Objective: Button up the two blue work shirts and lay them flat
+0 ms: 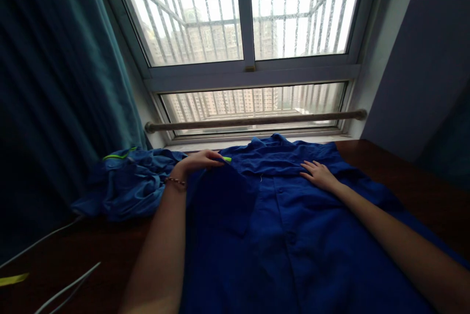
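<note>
A dark blue buttoned shirt (257,245) lies spread over the dark wooden surface, its collar end toward the window. My left hand (203,159), with a beaded bracelet at the wrist, pinches a raised piece of the blue cloth near the upper left of the shirt. A small yellow-green strip (227,159) shows beside those fingertips. My right hand (318,175) rests flat on the upper right of the shirt, its fingers spread and holding nothing. Part of the shirt's left side is hidden by my left forearm.
A crumpled lighter blue garment (135,184) with yellow-green trim lies at the left. White cords (69,287) and a yellow strip (13,280) are on the dark wooden table (121,240). Behind stand a rail (257,121), a barred window (246,78) and a curtain (73,69).
</note>
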`<act>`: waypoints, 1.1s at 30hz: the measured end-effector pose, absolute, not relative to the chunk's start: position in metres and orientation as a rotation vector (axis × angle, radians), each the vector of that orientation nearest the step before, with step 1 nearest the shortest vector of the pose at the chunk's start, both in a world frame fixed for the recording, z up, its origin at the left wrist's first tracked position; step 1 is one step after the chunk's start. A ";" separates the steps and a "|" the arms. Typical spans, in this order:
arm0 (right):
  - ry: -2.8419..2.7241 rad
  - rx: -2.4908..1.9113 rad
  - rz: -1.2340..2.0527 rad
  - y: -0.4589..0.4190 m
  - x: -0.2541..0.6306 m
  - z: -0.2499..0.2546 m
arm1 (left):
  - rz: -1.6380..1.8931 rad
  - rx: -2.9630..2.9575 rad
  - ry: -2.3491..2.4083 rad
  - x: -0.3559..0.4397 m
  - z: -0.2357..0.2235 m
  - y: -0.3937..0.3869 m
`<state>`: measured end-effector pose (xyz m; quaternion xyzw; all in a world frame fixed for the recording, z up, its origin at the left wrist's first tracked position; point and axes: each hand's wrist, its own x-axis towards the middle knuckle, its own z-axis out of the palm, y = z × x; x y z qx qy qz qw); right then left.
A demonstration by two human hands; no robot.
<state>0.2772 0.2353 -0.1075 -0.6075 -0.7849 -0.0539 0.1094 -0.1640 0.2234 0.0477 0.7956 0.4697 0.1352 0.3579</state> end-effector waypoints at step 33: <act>-1.183 -1.204 0.834 0.271 0.282 0.068 | 1.040 2.178 1.354 -0.182 0.078 0.213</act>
